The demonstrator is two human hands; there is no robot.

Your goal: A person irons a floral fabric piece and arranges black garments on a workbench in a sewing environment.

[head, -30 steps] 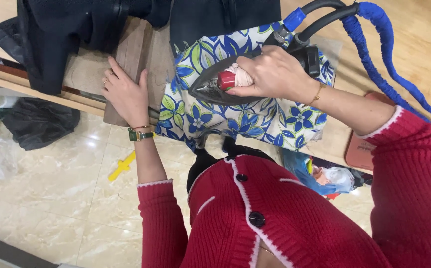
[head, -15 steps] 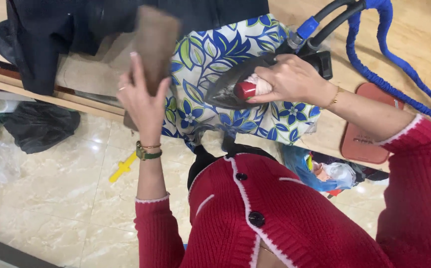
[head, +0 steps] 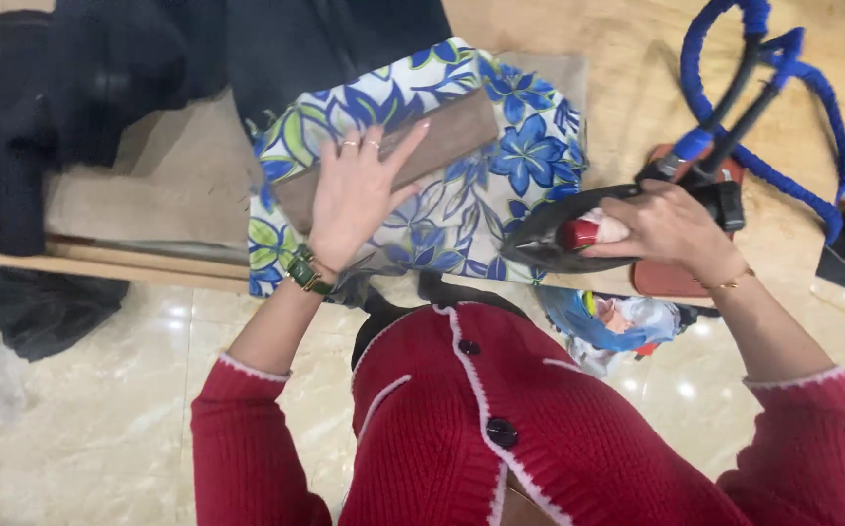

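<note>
A blue, green and white floral cloth (head: 486, 190) lies on the wooden table (head: 627, 58). My left hand (head: 354, 195) presses flat, fingers spread, on a brown rectangular block (head: 442, 141) laid across the cloth. My right hand (head: 666, 226) grips the red handle of a dark iron (head: 563, 237), which sits at the cloth's right edge near the table front. A thick blue cord (head: 734, 127) runs from the iron toward the back right.
Dark garments (head: 101, 88) are heaped at the back left of the table. A reddish iron rest (head: 656, 278) lies under my right wrist. A crumpled blue plastic bag (head: 607, 321) and a black bag (head: 42, 307) lie on the tiled floor.
My left hand lifted the brown block from the left of the cloth and set it down on top of it. The iron slid off the cloth's middle to the right edge.
</note>
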